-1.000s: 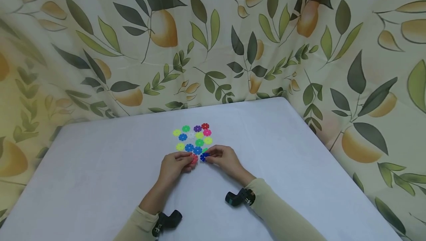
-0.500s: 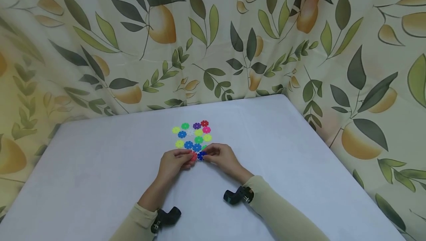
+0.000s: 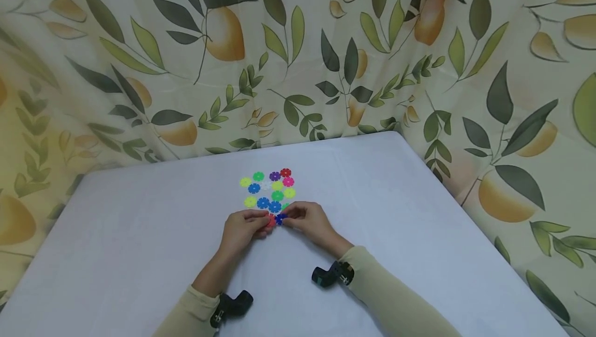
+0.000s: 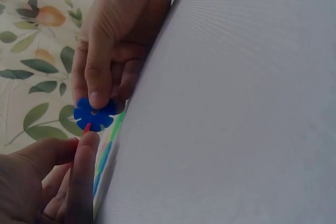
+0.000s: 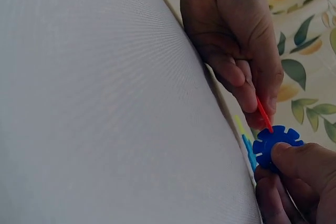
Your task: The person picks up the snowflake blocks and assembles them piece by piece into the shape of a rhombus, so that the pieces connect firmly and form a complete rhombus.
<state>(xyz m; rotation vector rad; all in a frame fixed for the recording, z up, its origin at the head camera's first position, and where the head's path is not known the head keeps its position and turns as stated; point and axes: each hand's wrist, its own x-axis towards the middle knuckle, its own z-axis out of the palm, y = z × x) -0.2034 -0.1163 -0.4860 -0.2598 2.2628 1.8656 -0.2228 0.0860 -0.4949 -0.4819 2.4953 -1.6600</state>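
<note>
My left hand (image 3: 243, 230) pinches a red notched plastic disc (image 3: 272, 220) between thumb and fingers; the left wrist view shows that disc edge-on. Opposite it, my right hand (image 3: 311, 223) pinches a dark blue notched disc (image 4: 94, 114), thumb flat on its face. The red disc's edge meets a rim notch of the blue disc (image 5: 272, 142) in both wrist views, the two standing crosswise. How deep the red edge sits in the notch cannot be told. Fingers cover much of the red disc.
Just beyond the hands, several loose notched discs lie on the white table (image 3: 139, 233), among them a green disc (image 3: 258, 176), a purple disc (image 3: 274, 176) and a pink disc (image 3: 288, 181). A leaf-patterned curtain (image 3: 298, 68) hangs behind the table.
My right hand has moved slightly left, bringing the blue disc from a small gap up against the red disc. The left hand keeps its grip nearly in place.
</note>
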